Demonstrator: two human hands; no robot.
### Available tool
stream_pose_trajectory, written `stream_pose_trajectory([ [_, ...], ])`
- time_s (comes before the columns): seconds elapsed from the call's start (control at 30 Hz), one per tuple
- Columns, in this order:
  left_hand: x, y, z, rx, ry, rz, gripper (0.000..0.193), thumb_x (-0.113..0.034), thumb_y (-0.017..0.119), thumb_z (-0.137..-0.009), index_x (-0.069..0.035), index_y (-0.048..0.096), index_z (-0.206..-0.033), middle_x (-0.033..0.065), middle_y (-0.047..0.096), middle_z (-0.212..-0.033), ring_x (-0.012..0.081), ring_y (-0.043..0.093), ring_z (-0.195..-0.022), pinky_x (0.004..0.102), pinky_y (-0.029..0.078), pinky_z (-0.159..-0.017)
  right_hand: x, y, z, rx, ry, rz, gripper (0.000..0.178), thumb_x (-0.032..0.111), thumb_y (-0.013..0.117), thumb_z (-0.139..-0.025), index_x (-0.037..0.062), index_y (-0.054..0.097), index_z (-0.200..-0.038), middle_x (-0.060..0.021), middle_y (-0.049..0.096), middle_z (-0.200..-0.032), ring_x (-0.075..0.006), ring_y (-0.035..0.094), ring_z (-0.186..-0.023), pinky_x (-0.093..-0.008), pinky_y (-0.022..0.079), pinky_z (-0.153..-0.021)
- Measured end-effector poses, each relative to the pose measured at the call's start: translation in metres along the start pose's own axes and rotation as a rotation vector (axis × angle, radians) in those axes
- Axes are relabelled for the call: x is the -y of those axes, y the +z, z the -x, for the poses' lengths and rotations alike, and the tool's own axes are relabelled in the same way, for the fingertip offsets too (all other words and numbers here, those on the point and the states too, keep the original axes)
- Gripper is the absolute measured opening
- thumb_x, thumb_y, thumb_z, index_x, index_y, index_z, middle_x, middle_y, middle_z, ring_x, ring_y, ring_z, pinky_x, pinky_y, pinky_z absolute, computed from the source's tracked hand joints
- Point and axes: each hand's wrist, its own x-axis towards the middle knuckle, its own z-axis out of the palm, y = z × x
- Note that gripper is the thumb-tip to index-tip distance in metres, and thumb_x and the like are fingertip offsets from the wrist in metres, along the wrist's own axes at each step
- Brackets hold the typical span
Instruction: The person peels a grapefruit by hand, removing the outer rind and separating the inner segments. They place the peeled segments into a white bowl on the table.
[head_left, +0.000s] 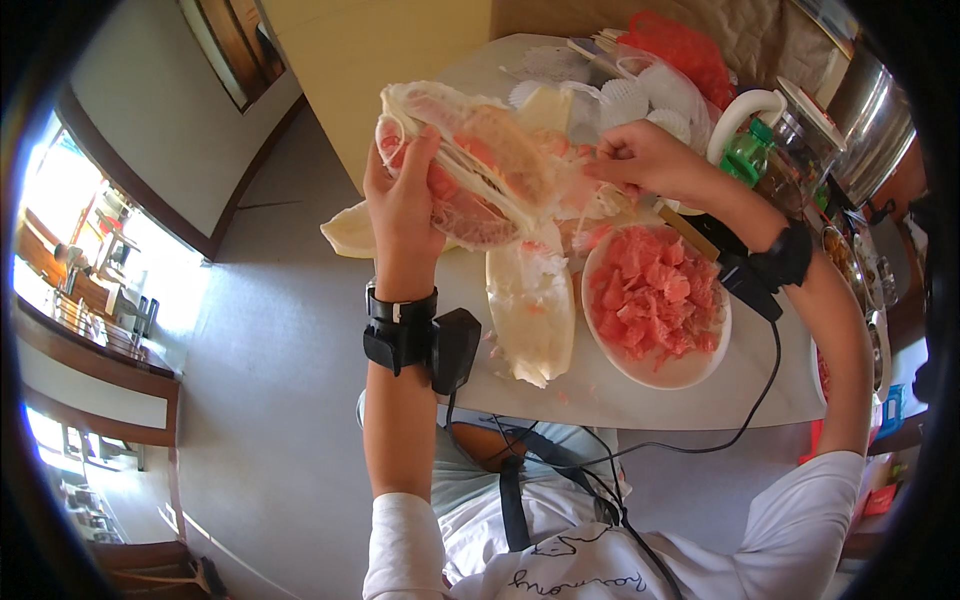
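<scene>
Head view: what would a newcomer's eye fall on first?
Probably the pink pulp heaped in the white dish, near the front edge of the table. Next, the big peeled citrus fruit in the left hand, left of the dish and farther back. Then the bright red bag at the far side.

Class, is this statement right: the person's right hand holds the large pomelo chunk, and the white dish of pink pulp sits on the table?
Not quite: the head view shows the left hand holding the large pomelo chunk. The white dish of pink pulp does sit on the table.
</scene>
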Motion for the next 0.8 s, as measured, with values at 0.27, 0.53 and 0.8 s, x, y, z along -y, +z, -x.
stream_pose_trajectory([
  [0.27, 0.003, 0.01, 0.007, 0.147, 0.019, -0.024, 0.021, -0.005, 0.062, -0.085, -0.002, 0.055, -0.105, 0.0014, 0.061, -0.084, 0.0064, 0.056, -0.066, 0.0201, 0.046, -0.056, 0.03, 0.003, -0.024, -0.131, -0.02, 0.279, 0.026, 0.025, 0.062, -0.088, -0.0008, 0.063, -0.085, 0.0, 0.059, -0.067, -0.0059, 0.052, -0.057, -0.0219, 0.04, -0.05],
  [0.53, 0.007, 0.016, 0.012, 0.105, 0.172, -0.078, 0.023, -0.005, 0.063, -0.085, -0.001, 0.054, -0.106, 0.0026, 0.061, -0.089, 0.007, 0.058, -0.074, 0.0215, 0.048, -0.064, 0.062, 0.042, -0.046, -0.038, 0.019, -0.158, 0.038, 0.037, 0.064, -0.086, -0.0005, 0.065, -0.094, -0.0029, 0.062, -0.083, -0.0085, 0.057, -0.071, -0.0235, 0.045, -0.06],
  [0.8, 0.011, 0.014, 0.012, 0.079, 0.229, -0.136, 0.03, -0.005, 0.064, -0.085, 0.002, 0.053, -0.112, 0.0041, 0.062, -0.094, 0.0079, 0.058, -0.081, 0.0219, 0.048, -0.07, 0.078, 0.056, -0.056, -0.032, 0.142, -0.597, 0.026, 0.02, 0.065, -0.082, -0.004, 0.064, -0.094, -0.0074, 0.064, -0.085, -0.0136, 0.062, -0.077, -0.0289, 0.051, -0.069],
])
